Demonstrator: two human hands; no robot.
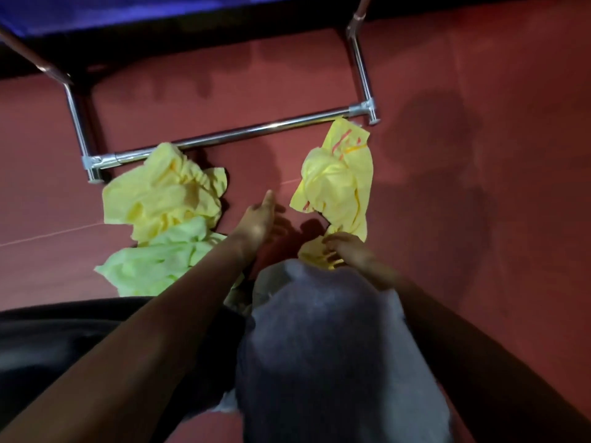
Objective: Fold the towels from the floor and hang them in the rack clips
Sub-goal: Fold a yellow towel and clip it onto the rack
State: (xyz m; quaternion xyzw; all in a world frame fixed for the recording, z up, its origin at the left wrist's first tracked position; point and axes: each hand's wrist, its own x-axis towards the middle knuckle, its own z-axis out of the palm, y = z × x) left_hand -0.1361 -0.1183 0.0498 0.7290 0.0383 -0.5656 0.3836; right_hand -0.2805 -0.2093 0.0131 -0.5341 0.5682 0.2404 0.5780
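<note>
On the far left, the chrome rack (230, 135) stands on the red floor (479, 219), its low crossbar running from a left foot to a right corner joint. A strip of blue cloth (96, 14) shows above it at the top edge.

A plain yellow towel (163, 193) lies crumpled on the floor against the left end of the crossbar. A pale green towel (153, 260), also bunched, touches its near side.

Just right of these two, the left hand (256, 222) reaches forward over bare floor. Its fingers are loosely extended with the forefinger pointing ahead, and it holds nothing. It is close to the plain yellow towel but not touching it.

A bent knee (319, 330) in grey fabric fills the lower middle.

Further right, a striped yellow towel (339, 180) with orange-red stripes stretches from the right end of the crossbar towards the person. The right hand (348, 254) grips its near end with curled fingers, just beyond the knee.
</note>
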